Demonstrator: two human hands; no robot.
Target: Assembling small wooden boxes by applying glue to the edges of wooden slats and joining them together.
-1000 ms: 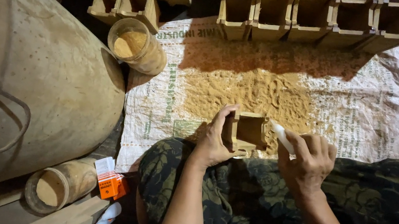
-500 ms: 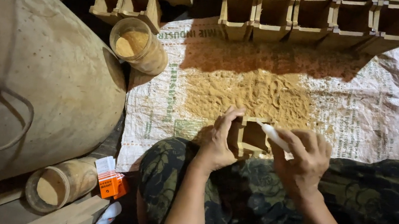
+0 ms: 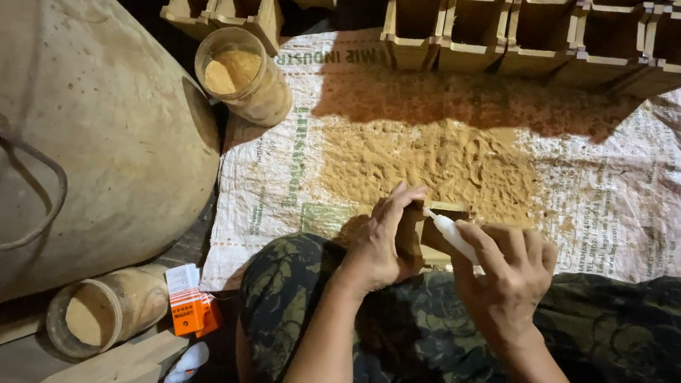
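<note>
My left hand grips a small open wooden box held over my lap, fingers wrapped round its left side. My right hand holds a small white tube with its tip pointed at the box's top edge. Both hands sit just above my camouflage-trousered legs. Beyond the box a patch of yellow sawdust lies on a white woven sack spread on the floor.
Rows of similar wooden boxes stand along the sack's far edge. A sawdust-filled jar is at upper left beside a large dusty drum. Another jar, orange packets and a wooden plank lie at lower left.
Both hands and the box have shifted slightly, and the white tube's tip has moved left onto the box's top edge.
</note>
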